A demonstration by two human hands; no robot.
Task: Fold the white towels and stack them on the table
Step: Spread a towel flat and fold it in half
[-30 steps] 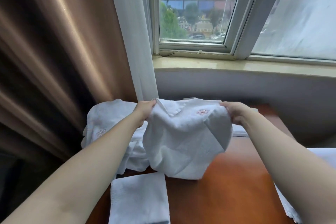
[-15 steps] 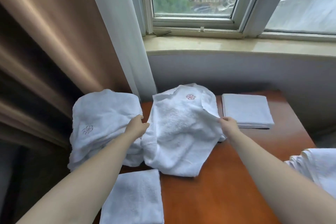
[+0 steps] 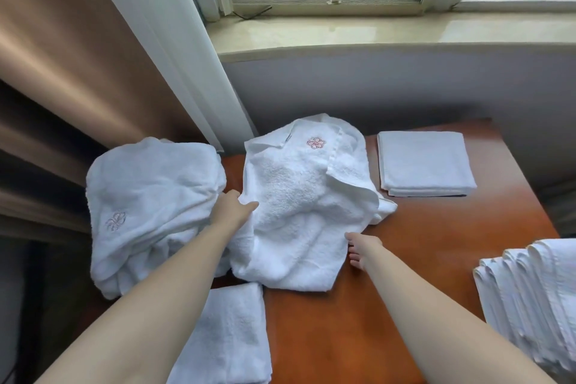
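right, the crumpled towel lies spread on the table, just left of the folded towel at the far edge. left hand grips its left edge, fingers curled into the cloth; right hand sits at its near right edge, fingers bent down at the hem, though i can't tell if it pinches cloth or only touches. risk here: the corner flapped over on the right of the crumpled towel could get folded in and leave a lumpy, crooked fold. pull too hard leftward and it drags into the loose heap just left of it. polished reddish wood, slippery-looking, so the cloth may slide. beyond the crumpled towel: grey wall, windowsill, brown curtain.
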